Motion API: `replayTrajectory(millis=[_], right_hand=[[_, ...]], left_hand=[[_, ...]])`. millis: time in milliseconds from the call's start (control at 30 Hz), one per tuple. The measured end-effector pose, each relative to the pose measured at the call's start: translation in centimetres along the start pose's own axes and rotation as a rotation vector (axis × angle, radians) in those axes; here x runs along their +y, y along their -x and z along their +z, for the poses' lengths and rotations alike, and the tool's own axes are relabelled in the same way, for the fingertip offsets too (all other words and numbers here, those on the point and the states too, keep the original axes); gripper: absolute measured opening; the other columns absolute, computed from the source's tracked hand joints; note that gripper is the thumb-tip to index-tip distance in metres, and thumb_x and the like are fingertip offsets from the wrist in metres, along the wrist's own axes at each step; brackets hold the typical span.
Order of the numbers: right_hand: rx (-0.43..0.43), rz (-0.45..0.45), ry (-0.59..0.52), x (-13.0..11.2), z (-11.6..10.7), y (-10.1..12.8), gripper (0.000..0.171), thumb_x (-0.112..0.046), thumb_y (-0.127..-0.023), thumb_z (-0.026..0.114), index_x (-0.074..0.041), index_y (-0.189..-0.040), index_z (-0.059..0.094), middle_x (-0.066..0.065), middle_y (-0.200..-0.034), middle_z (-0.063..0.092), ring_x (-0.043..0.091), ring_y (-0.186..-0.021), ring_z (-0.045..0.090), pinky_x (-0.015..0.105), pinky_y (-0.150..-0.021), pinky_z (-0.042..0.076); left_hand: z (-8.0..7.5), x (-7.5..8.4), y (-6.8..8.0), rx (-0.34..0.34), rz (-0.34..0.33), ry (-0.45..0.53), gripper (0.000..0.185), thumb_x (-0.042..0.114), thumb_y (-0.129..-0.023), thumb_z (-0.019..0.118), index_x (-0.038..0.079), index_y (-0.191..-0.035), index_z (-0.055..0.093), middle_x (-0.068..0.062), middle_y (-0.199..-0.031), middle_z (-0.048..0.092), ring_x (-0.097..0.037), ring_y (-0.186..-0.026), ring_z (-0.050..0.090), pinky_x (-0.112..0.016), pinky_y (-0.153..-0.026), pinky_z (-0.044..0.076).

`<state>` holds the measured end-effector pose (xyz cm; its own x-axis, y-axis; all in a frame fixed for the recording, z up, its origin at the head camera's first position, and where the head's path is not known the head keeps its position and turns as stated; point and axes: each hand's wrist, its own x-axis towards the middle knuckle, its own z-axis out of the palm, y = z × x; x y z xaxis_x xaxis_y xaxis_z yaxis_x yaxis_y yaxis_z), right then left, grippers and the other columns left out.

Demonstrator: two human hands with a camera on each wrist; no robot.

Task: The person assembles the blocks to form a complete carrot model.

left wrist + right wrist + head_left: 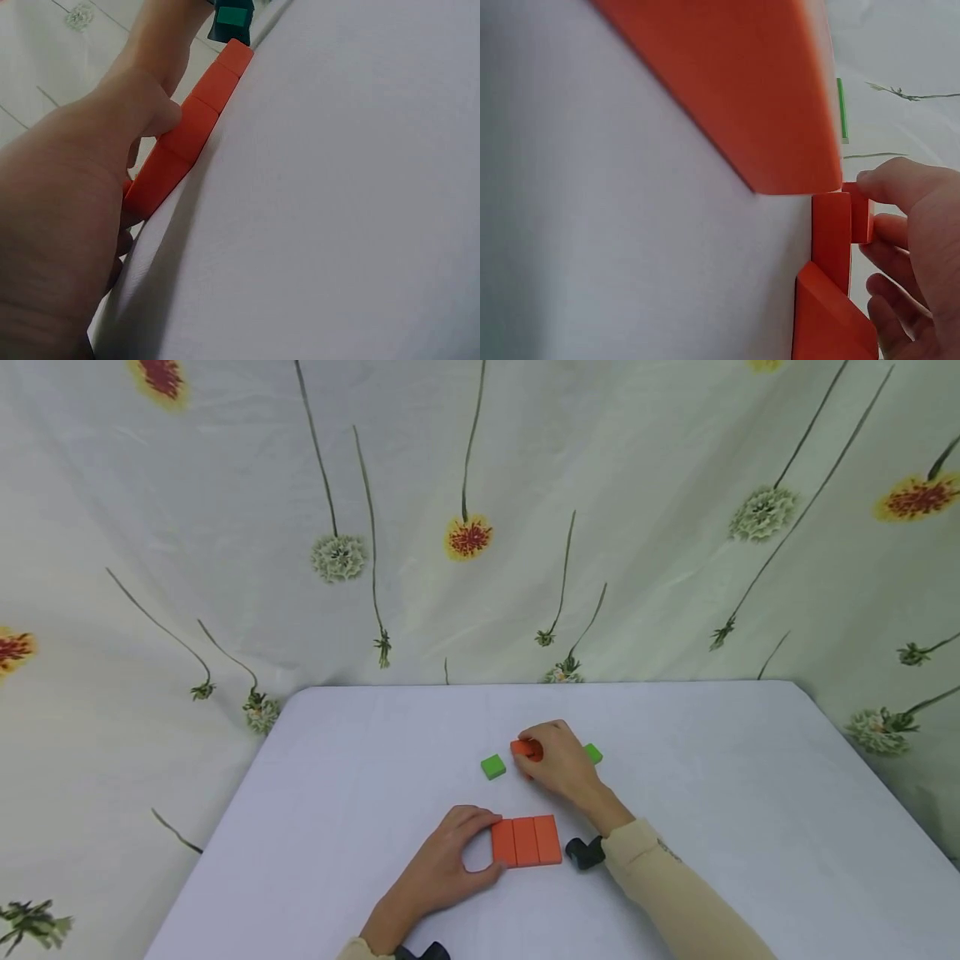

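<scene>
Orange rectangular blocks (527, 842) lie side by side in a flat row on the white table. At the row's left end, my left hand (442, 864) pinches the leftmost block between thumb and fingers. The left wrist view shows the thumb (166, 116) against the row's orange side (199, 124). Farther back, my right hand (561, 766) grips a small orange block (860, 214) between thumb and fingertips, beside other orange pieces (831, 240). My palm partly hides these in the head view. A green block (492, 767) lies just left of the right hand.
Another green block (593, 753) shows partly behind the right hand. A black wrist camera (585, 853) sits under the right wrist, close to the row's right end. The white table (360, 760) ends at a flower-printed cloth (645, 468) behind.
</scene>
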<state>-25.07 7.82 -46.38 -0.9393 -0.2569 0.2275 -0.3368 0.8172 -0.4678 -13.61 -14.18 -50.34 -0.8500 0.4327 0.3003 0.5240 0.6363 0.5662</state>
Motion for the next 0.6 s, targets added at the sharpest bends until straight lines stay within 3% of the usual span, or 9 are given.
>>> replayTrajectory(millis=[233, 600], right_hand=[[0.051, -0.034, -0.063, -0.1, -0.4, 0.4, 0.034, -0.023, -0.090, 0.080, -0.010, -0.121, 0.074, 0.007, -0.121, 0.073, 0.026, -0.115, 0.060, 0.039, -0.094, 0.058], [0.031, -0.059, -0.112, -0.4, -1.9, 2.4, 0.032, -0.022, -0.091, 0.079, -0.011, -0.121, 0.074, 0.008, -0.119, 0.069, 0.023, -0.106, 0.065, 0.038, -0.091, 0.060]], left_hand=[[0.0, 0.0, -0.1, -0.003, -0.006, -0.010, 0.050, 0.033, -0.085, 0.083, 0.018, -0.130, 0.067, 0.011, -0.127, 0.061, -0.009, -0.121, 0.054, -0.034, -0.105, 0.053], [0.1, 0.0, -0.1, -0.004, -0.015, -0.015, 0.051, 0.033, -0.084, 0.084, 0.019, -0.131, 0.067, 0.011, -0.126, 0.061, -0.008, -0.121, 0.054, -0.032, -0.104, 0.054]])
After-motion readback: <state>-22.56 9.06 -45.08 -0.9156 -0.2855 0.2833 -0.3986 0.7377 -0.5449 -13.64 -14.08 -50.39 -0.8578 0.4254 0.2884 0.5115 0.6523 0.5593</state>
